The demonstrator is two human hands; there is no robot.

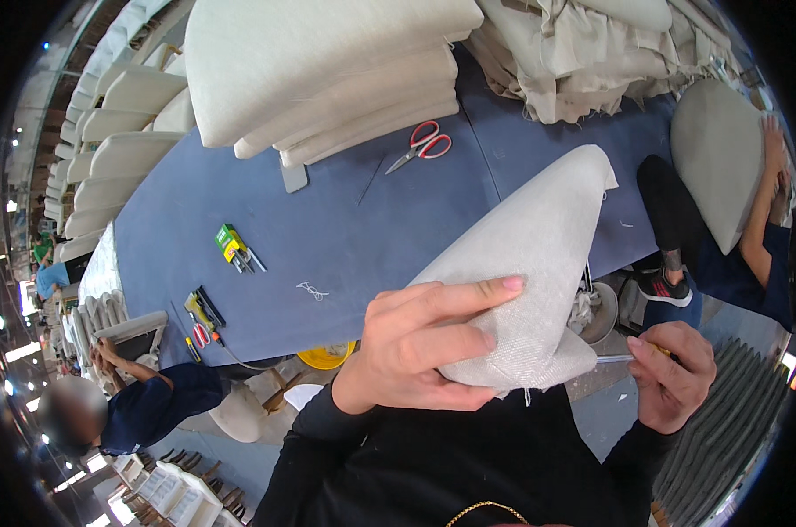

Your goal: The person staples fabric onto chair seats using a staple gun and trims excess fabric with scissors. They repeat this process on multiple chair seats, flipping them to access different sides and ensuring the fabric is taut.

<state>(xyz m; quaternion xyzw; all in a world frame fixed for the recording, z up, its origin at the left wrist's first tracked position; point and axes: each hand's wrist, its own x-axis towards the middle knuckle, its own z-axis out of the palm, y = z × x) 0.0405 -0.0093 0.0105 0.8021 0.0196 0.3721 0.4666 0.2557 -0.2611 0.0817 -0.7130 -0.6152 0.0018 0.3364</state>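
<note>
A cream fabric-covered padded panel (538, 237) is held up in front of me at a slant. My left hand (428, 342) grips its near end, fingers spread across the cloth. Loose threads hang from the lower edge by that hand. At the right, my right hand (674, 373) pinches a thin metal-shafted tool, perhaps a screwdriver (615, 357). Its shaft points left and its tip meets or goes behind the panel's lower right corner; I cannot tell which. Most of the handle is hidden in my fingers.
On the blue-grey table (354, 237) lie red-handled scissors (422, 147), a small green-yellow box (231, 244), a staple gun (203, 309) and thread scraps (312, 290). Stacked cream panels (327, 70) and folded fabric (582, 70) stand behind. Co-workers sit at left (165, 400) and right (767, 237).
</note>
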